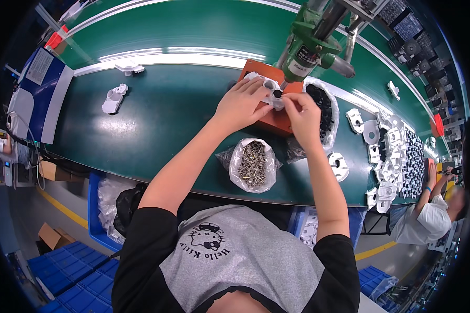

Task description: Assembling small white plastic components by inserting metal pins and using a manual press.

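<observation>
A white plastic housing (268, 84) rests on an orange block-shaped fixture (256, 66), beneath the tip of a green driving machine (304, 56). My left hand (241, 103) grips the housing from the left, fingers over its far side and thumb along the near edge. A small round black piece (277, 94) shows on the housing between my hands. At the housing's right edge, my right hand (304, 116) is closed in a pinch; whatever its fingertips hold is hidden. Nearer to me, a clear bag of metal screws (253, 163) stands on the green bench (177, 115).
A bag of black parts (324, 110) lies right of the fixture. Several white housings (389, 156) and rows of dark pieces (413, 164) fill the right bench end. One housing (114, 99) lies far left. A blue crate (95, 208) stands below; a person (428, 216) works at right.
</observation>
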A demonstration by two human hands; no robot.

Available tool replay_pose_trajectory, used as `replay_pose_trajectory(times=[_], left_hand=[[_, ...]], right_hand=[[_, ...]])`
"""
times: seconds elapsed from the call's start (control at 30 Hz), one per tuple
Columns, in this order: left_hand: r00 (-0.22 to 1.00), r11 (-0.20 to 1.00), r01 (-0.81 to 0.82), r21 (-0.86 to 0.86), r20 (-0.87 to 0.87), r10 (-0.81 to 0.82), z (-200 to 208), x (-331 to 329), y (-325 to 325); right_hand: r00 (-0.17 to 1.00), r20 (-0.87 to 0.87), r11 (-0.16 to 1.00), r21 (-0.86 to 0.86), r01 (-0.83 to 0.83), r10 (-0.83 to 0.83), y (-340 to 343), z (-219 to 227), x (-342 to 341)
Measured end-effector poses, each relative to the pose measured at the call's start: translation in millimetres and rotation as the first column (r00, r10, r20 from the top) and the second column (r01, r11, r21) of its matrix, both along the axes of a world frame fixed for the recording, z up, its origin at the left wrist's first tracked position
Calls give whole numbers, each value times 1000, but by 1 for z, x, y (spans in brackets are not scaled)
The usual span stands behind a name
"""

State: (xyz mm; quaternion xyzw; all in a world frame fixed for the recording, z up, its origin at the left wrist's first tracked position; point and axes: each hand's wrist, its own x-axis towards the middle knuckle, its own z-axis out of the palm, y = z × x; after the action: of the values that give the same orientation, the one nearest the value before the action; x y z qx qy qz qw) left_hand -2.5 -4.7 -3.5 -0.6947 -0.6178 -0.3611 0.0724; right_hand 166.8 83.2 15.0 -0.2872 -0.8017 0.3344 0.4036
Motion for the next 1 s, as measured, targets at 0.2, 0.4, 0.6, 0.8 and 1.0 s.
replay_pose_trajectory(times=[0.2,0.4,0.6,0.8,1.0], left_hand=[[999,1000,-3,5,-43,4,-1,-1,0],[1000,1000,0,-2,-23,0,0,1,1],[1000,1000,-11,7,-22,11,-1,1,1],[999,1000,-22,9,-37,22,0,0,1],[999,1000,-30,-2,-42,30,4,2,-1]], right_hand=[[989,141,977,-215,-1,33,32,11,10],[972,152,944,-306,-124,177,49,2,1],[939,272,948,-291,-128,210,52,13,-4],[902,324,929,-323,-180,287,59,17,-4],[902,287,891,-413,-188,323,59,24,-5]])
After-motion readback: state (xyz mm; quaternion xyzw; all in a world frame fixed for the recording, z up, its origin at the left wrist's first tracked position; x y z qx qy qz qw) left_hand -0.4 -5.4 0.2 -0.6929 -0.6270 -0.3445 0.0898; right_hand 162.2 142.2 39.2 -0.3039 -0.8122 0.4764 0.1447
